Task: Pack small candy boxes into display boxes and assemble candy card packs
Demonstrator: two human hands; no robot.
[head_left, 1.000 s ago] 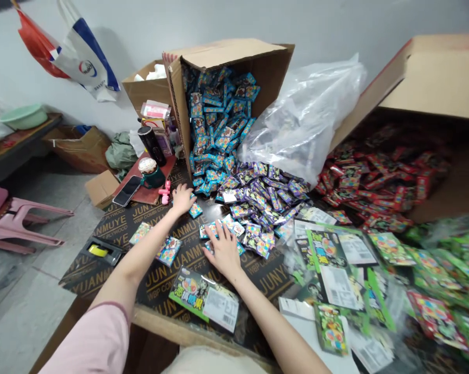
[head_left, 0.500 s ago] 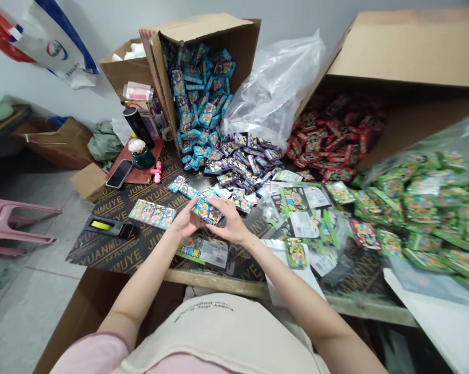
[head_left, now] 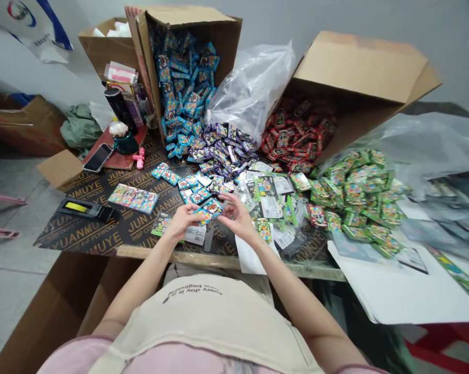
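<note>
– Your right hand [head_left: 239, 220] drew outward, away from the packets?
– Yes; my fingers there stand wide, contact unclear; my left hand [head_left: 180, 222] pinches blue packets [head_left: 209, 209] over the table [head_left: 135, 224], partly hiding a bag [head_left: 196, 235].

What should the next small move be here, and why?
Probably to close the right hand on the right end of the blue packets, to help steady them: the left hand pinches their left end, while the right thumb and fingers stand parted beside the other end; whether they touch is unclear.
</note>
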